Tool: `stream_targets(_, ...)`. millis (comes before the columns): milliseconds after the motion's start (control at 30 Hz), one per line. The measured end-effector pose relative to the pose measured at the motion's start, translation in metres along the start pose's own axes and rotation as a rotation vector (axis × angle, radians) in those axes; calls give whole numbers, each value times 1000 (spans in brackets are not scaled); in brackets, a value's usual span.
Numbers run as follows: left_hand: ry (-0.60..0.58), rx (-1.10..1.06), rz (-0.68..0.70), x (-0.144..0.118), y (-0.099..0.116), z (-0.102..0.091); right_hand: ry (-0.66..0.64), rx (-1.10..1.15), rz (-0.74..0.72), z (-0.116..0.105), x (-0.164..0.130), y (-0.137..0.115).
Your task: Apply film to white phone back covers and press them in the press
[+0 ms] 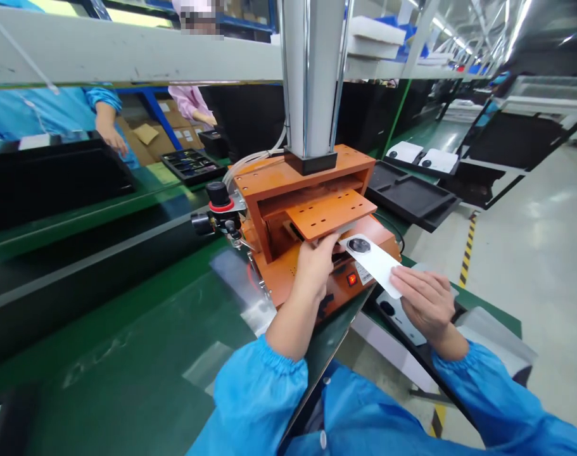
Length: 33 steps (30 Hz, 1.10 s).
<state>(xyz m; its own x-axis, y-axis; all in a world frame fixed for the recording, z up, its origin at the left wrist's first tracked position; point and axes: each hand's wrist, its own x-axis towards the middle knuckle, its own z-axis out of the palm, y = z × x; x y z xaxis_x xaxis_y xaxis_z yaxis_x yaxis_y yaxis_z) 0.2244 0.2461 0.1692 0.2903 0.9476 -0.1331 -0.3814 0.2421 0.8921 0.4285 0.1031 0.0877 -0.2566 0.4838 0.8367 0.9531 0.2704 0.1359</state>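
Your right hand [425, 303] grips the near end of a white phone back cover [372, 261], whose far end lies at the mouth of the orange press [311, 209] on the green bench [140, 354]. Your left hand [317, 263] reaches into the press opening beside the cover; I cannot tell whether its fingers grasp anything.

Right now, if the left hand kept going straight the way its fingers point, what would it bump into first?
Most likely the orange press: the left hand already reaches into its open front, under the orange plate. The fingertips are hidden, so depth is unclear.
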Motion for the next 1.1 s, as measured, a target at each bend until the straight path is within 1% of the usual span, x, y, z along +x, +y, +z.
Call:
stream_targets(67, 105, -63, 3, 10, 1, 14, 29, 14, 29, 15, 5, 6)
stream_targets(133, 156, -64, 22, 11, 0, 18, 58, 38, 52, 31, 16, 9)
stream_targets(200, 169, -58, 25, -3, -5, 12, 94, 71, 47, 48, 30, 8)
stream_targets(233, 147, -43, 23, -17, -9, 5, 108, 91, 29, 57, 38, 7)
stream_targets(267, 119, -19, 21, -35, -15, -3, 114, 112, 3, 66, 46, 7)
stream_targets(300, 61, 28, 17, -57, -22, -14, 109, 133, -25, 75, 54, 6)
stream_targets(333, 19, 91, 16, -79, -30, -27, 88, 154, -54, 83, 61, 5)
stream_targets(400, -11, 258, -16, -125, -49, -55, 4, 190, -104, 99, 76, 5)
stream_targets(467, 13, 485, 89, -161, -67, -83, -88, 217, -151, 110, 87, 5)
stream_targets(500, -12, 595, 152, -174, -76, -95, -125, 223, -174, 114, 92, 4)
stream_targets(567, -78, 786, 293, -189, -92, -115, -166, 227, -213, 118, 99, 3)
stream_targets(633, -132, 930, 405, -193, -105, -128, -200, 247, -228, 118, 102, 1)
stream_targets(667, -140, 989, 449, -193, -110, -131, -224, 265, -224, 117, 103, 1)
stream_targets(767, -160, 1131, 523, -188, -115, -134, -325, 338, -191, 113, 104, 3)
stream_targets(867, -233, 1211, 579, -184, -108, -131, -448, 417, -149, 106, 110, 7)
stream_targets(933, -296, 1217, 617, -181, -101, -127, -545, 463, -142, 99, 118, 8)
stream_targets(1000, -325, 1219, 653, -177, -94, -123, -623, 472, -147, 93, 125, 4)
stream_targets(1067, -299, 1247, 692, -172, -90, -119, -632, 449, -139, 88, 125, -2)
stream_targets(1100, -268, 1273, 710, -168, -89, -117, -601, 439, -130, 86, 121, -6)
